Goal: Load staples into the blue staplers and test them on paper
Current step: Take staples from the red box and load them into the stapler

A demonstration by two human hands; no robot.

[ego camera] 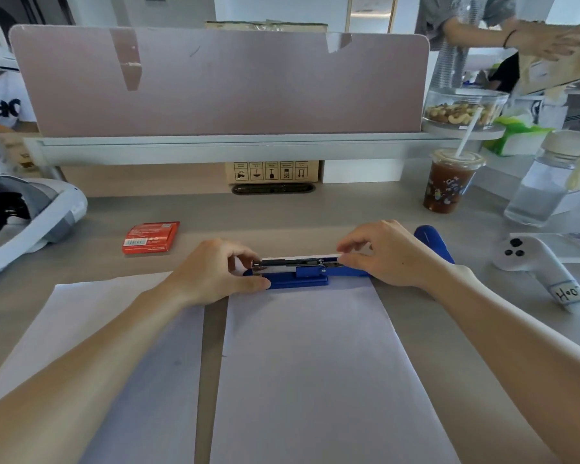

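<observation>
On the right sheet's [308, 363] far edge lay the opened blue stapler [302, 279], left hand [215, 272] pinching its left end steady so the right hand [392, 257], pinching an apparent staple strip [352, 255], could load it.

Bright, even light is filling the frame, washing out to white along the top, especially at the upper right. Only faint, soft shadows are falling on the bench [275, 216]. Wide-angle distortion is bowing the edges, and the corners are looking slightly blurred.
</observation>
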